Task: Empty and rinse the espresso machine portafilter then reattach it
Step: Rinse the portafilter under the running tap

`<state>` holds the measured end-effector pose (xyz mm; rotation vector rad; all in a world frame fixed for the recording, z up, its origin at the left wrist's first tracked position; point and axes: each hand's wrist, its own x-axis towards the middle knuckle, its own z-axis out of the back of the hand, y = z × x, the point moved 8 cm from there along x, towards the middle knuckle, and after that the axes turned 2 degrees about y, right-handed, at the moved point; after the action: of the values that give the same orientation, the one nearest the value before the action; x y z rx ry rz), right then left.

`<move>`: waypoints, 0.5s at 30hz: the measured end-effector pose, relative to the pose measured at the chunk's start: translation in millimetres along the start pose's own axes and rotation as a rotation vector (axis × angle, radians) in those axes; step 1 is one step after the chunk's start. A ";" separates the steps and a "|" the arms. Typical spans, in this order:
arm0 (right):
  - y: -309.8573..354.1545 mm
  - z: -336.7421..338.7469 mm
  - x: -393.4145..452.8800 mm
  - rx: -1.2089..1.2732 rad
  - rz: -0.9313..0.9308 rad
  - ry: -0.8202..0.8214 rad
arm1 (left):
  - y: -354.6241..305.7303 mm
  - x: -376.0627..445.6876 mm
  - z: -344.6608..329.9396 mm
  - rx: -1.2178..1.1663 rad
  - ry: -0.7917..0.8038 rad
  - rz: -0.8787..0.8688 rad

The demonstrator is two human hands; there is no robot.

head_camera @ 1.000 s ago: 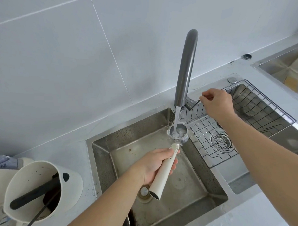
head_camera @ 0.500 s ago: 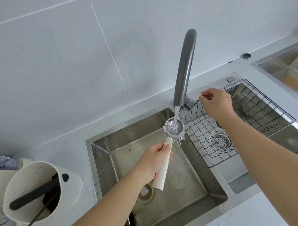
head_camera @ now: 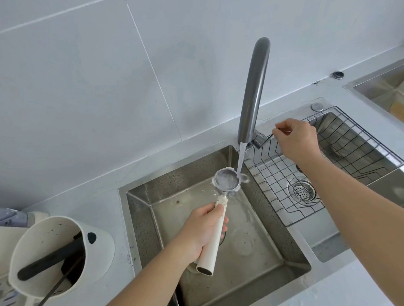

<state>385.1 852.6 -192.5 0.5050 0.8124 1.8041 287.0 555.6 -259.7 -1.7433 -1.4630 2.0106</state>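
Observation:
The portafilter (head_camera: 227, 181) has a round metal basket and a long white handle (head_camera: 211, 246). My left hand (head_camera: 199, 230) grips that handle and holds the basket over the left sink basin (head_camera: 257, 260). Water runs from the grey faucet (head_camera: 251, 94) onto the basket's right edge, and the basket is full of water. My right hand (head_camera: 296, 138) is closed on the thin faucet lever behind the spout's base. The espresso machine is out of view.
A wire rack (head_camera: 347, 147) sits in the right basin, with a round drain strainer (head_camera: 302, 190) under it. A white container (head_camera: 51, 256) holding a black-handled tool stands at the left on the counter. Another steel basin (head_camera: 389, 89) lies at the far right.
My left hand has shifted the portafilter a little to the left, so the stream now lands on the basket's right edge instead of its middle. My right hand stays on the lever.

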 end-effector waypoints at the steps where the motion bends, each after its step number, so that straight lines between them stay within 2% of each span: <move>1: -0.3 0.0 0.0 -0.001 -0.003 0.001 | 2.4 -1.3 -1.5 -0.033 0.022 0.018; 9: -1.1 -1.3 0.1 0.000 -0.006 0.002 | 4.5 -7.7 -24.4 -0.205 0.198 0.125; 15: -1.3 -1.1 0.2 0.004 -0.008 0.002 | -2.6 -6.2 -32.1 -0.196 0.217 0.136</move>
<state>385.1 852.7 -194.3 0.5024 0.8187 1.7959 313.8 571.6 -249.6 -2.1166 -1.5513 1.7158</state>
